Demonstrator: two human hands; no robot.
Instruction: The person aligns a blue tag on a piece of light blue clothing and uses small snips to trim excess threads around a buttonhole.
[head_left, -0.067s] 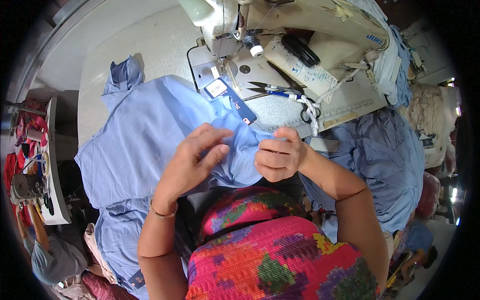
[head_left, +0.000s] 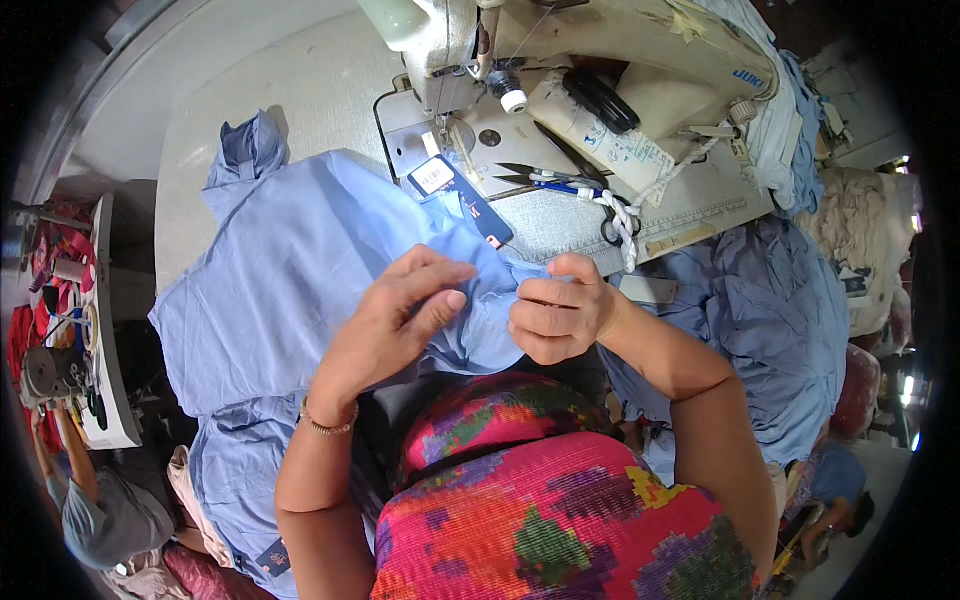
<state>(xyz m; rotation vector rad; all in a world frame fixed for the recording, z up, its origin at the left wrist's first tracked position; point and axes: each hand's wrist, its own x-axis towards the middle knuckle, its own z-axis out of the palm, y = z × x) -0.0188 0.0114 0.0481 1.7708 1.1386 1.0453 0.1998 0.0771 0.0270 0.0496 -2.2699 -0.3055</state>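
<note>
Pale blue fabric, smooth and softly creased: from my distant seat I see a garment (head_left: pixel 280 280) spread over the left and near side of a grey sewing table (head_left: pixel 330 85). The right hand (head_left: pixel 560 308) has its fingers curled tightly around a gathered edge of it. The left hand (head_left: pixel 405 312) is over the garment just beside, thumb and fingers parted, grasping nothing I can make out; I cannot tell whether its fingertips touch the fabric. Beyond the 2 hands, 1 navy tag (head_left: pixel 478 208) lies at the fabric's far edge, near the sewing machine (head_left: pixel 440 60), with scissors (head_left: pixel 545 175) to its right.

I judge the garment light, limp and slightly slippery, readier to crease than tear. I'd pinch it at an edge, where folded layers should give firmer purchase.
</note>
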